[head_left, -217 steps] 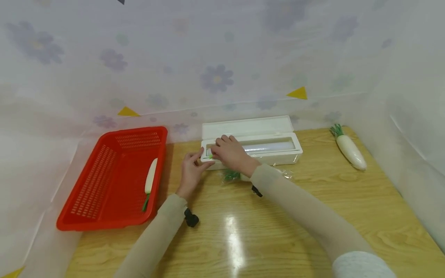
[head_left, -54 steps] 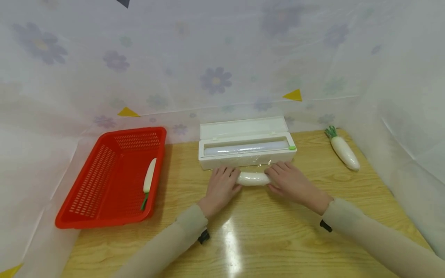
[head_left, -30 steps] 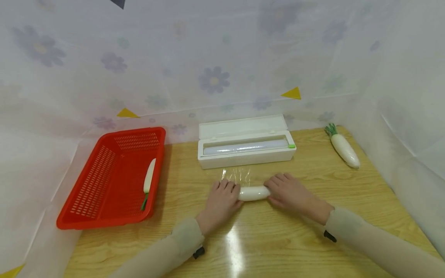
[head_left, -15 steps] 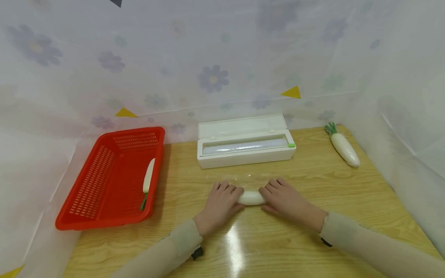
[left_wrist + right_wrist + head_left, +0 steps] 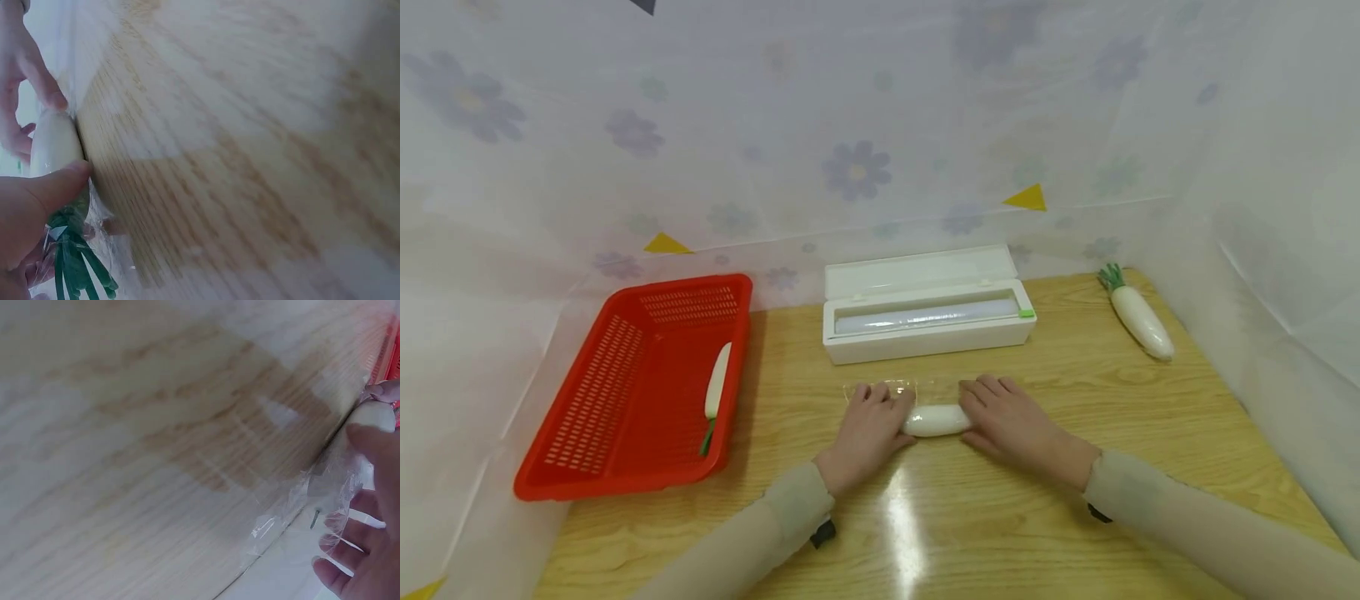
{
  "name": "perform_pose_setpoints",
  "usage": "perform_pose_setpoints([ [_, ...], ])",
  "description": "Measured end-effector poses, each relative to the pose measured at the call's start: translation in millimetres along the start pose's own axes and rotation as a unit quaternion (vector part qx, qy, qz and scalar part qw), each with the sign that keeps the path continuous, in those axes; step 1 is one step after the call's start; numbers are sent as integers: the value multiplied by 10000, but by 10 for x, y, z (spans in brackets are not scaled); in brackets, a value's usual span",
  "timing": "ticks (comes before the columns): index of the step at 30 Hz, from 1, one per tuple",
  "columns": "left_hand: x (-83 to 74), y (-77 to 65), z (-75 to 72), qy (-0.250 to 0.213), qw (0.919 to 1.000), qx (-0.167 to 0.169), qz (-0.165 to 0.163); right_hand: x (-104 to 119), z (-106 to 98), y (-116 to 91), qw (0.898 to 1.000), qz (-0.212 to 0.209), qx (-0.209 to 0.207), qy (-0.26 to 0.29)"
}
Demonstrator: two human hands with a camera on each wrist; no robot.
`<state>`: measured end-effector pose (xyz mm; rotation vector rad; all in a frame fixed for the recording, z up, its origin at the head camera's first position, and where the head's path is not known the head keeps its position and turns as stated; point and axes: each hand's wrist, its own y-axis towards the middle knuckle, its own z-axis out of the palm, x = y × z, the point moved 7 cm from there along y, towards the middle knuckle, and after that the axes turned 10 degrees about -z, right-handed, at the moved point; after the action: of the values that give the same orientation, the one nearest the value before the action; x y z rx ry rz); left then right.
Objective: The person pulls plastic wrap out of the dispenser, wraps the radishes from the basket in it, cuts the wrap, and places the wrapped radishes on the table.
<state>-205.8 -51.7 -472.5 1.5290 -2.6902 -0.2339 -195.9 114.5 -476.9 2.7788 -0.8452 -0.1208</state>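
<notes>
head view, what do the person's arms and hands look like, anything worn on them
The left sleeve and right sleeve are long, plain and beige, reaching the wrists. The left hand and right hand are ungloved. A small black fitting sticks out below each cuff, at the left and right, probably the wrist cameras. No cables show.

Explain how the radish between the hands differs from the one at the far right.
The left hand and right hand hold the held radish; the other radish lies untouched. In the head view, the held radish lies crosswise, the other radish slants. Both are white with green leaves.
</notes>
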Motion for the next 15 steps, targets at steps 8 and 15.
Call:
perform_pose_setpoints([
  [8, 63, 46, -2, -25, 9999, -68, -131, -50, -22, 46, 9999, 8, -25, -108],
  [15, 125, 74, -20, -89, 9998, -1, -199, -114, -76, 57, 9976, -374, -544, 223],
])
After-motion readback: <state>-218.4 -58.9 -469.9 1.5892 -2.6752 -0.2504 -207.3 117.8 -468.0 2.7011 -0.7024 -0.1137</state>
